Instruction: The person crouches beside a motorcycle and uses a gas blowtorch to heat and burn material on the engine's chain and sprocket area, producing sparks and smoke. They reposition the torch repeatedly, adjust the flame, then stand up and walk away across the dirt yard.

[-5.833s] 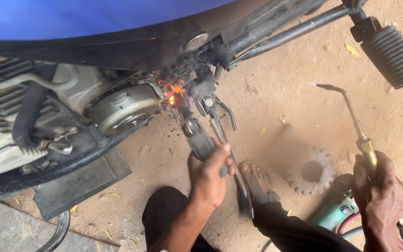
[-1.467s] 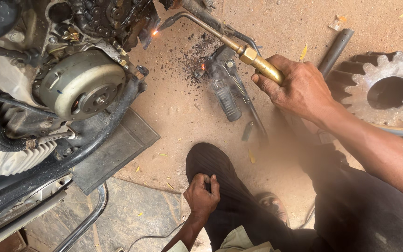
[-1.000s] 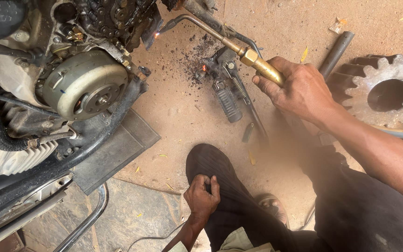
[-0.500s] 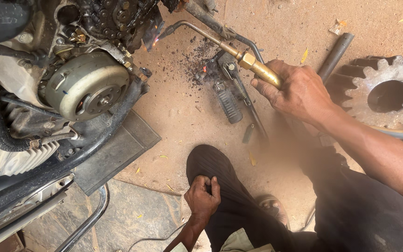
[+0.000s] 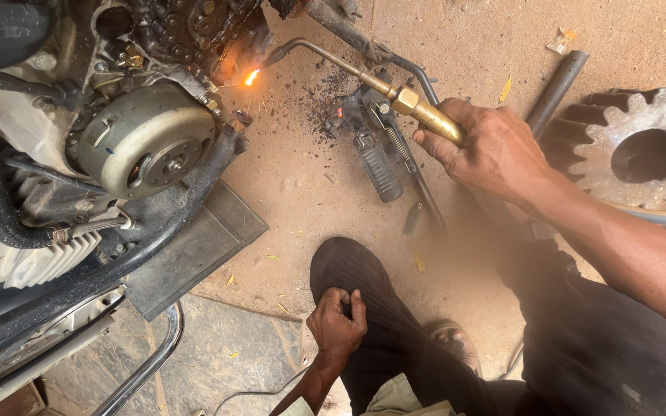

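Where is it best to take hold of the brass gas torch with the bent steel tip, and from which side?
Grip the thick brass handle from the rear, hose side, as the right hand does; the thin bent tube ends in a flame by the engine.

The ground is dry reddish-brown dirt (image 5: pixel 325 192) in bright daylight. Left of the large toothed gear (image 5: pixel 641 150), black soot flecks and small yellow leaves lie scattered. Below-left of it, grey stone paving (image 5: pixel 225 347) begins.
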